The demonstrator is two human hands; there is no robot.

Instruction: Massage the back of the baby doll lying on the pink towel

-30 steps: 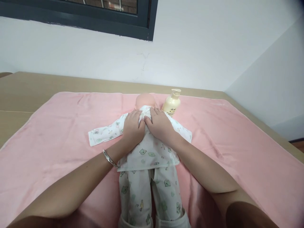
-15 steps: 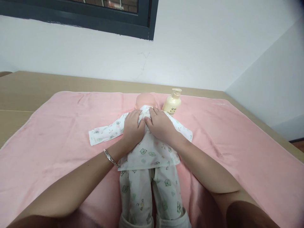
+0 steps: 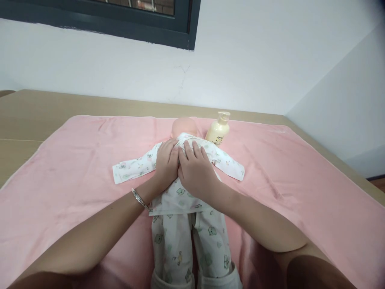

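A baby doll (image 3: 184,127) lies along the blanket with its head away from me, dressed in a white printed top (image 3: 180,202) and matching trousers (image 3: 210,241). No face shows, only the smooth back or crown of the head. My left hand (image 3: 167,163) rests flat on the upper left of the top, fingers toward the shoulder. Beside it, my right hand (image 3: 197,170) lies on the middle of the upper body with its fingers stretched out and slightly apart. The two hands touch at the thumbs. Both doll sleeves spread out sideways.
A pale yellow pump bottle (image 3: 218,129) stands just right of the doll's head. Under everything lies a pink blanket (image 3: 285,172) on a wooden table (image 3: 60,102). Behind the table rises a white wall (image 3: 240,60) with a dark window frame (image 3: 120,28).
My right hand has slid left and a little toward me, from the doll's right shoulder to the middle of its upper body. The left hand has barely shifted.
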